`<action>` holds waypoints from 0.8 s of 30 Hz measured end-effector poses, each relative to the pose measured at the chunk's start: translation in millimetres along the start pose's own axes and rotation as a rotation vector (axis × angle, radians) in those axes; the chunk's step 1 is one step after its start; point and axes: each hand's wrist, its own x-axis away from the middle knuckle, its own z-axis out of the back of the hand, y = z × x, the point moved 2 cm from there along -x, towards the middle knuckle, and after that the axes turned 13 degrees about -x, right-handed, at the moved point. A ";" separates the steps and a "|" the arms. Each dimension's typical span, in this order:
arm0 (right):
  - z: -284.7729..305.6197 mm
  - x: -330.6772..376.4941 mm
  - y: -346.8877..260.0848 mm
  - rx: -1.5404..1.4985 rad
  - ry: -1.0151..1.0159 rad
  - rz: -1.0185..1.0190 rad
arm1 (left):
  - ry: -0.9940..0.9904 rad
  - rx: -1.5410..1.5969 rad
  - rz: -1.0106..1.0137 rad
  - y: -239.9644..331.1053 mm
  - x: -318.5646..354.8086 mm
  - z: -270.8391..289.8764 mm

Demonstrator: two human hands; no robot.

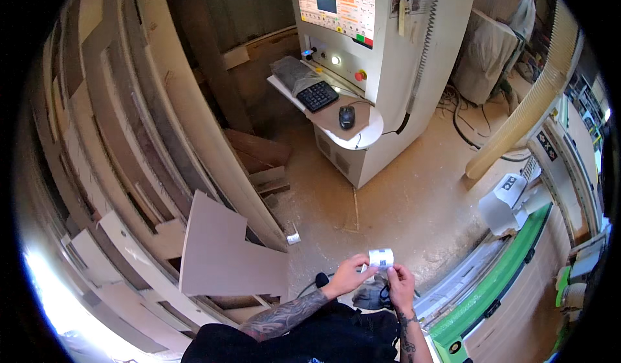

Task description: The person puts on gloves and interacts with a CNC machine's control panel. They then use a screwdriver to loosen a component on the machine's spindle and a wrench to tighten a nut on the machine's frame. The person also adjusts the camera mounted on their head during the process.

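Note:
A small white printed label (381, 257) with dark square code marks is held up in front of my body, curling slightly. My left hand (351, 275) pinches its lower left edge between thumb and fingers. At its lower right edge, my right hand (402, 286) grips it the same way. Both hands are close together, with the label bridging them. Below the hands, a dark grey bunched item (370, 294) shows near my waist; its kind I cannot make out.
Ahead stands a machine control cabinet (414, 59) with a lit screen (336, 7), a keyboard (317, 96) and a mouse (347, 117) on its shelf. Board offcuts (220, 253) lean in racks at left. A green-edged machine bed (491, 279) and a ribbed hose (524, 98) are at right.

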 end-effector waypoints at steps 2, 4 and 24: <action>44.0 10.4 -29.1 0.050 0.057 -0.120 | -0.088 0.415 0.197 12.3 -10.3 -48.3; 62.1 -18.0 -14.4 0.078 0.151 0.030 | -0.018 0.547 0.204 9.6 -70.1 -24.8; 143.7 -259.0 -64.0 -0.505 0.646 0.264 | 0.657 0.590 0.284 -171.0 -545.1 236.0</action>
